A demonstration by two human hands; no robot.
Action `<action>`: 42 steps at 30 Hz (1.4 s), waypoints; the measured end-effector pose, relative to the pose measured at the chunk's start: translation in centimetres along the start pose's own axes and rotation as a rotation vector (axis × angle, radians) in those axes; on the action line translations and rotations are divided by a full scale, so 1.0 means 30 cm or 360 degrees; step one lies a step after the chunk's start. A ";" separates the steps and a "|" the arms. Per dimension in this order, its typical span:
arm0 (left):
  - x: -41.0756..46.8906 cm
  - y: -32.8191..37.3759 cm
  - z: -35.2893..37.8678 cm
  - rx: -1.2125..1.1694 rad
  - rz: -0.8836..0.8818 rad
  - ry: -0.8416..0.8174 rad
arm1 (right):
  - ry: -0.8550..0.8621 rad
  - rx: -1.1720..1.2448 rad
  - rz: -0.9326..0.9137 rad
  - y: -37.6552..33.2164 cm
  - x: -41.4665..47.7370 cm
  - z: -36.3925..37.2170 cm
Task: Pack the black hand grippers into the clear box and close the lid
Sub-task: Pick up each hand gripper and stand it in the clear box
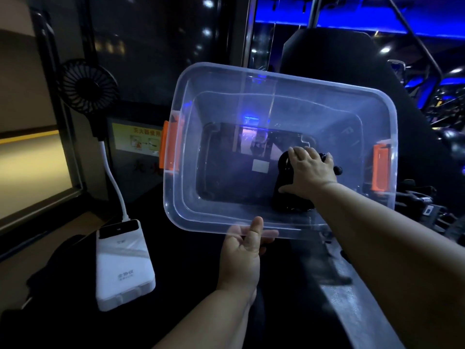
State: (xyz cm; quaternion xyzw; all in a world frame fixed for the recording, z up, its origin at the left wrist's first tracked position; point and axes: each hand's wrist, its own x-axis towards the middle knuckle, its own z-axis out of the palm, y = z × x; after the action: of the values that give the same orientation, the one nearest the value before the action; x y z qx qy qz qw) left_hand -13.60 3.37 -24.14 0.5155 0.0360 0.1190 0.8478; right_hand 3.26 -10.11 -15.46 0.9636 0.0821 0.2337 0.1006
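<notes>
We are partway through the packing. Our right hand (310, 170) covers the black hand grippers (284, 180) low in the clear box (276, 81). The lid is left to close, and none shows. The fingers lie together and the thumb is spread, but we cannot tell whether they grasp. The grippers' long axis seems to run from fingertips back to wrist. Our left hand (241, 250) pinches the near rim, thumb on top.

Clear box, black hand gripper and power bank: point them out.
clear box (276, 84): head view, far rim.
black hand gripper (283, 172): head view, left side.
power bank (125, 268): head view, white top face.
</notes>
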 end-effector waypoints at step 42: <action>-0.012 -0.018 0.013 0.0133 0.0084 0.0089 | -0.0160 0.0575 0.0949 0.369 -0.673 0.102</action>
State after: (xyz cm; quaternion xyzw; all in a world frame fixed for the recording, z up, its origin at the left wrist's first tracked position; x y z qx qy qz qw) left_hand -13.78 2.71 -24.46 0.5477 0.0510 0.1541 0.8208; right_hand -11.78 -25.42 -24.31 0.9577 -0.1681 0.1867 -0.1402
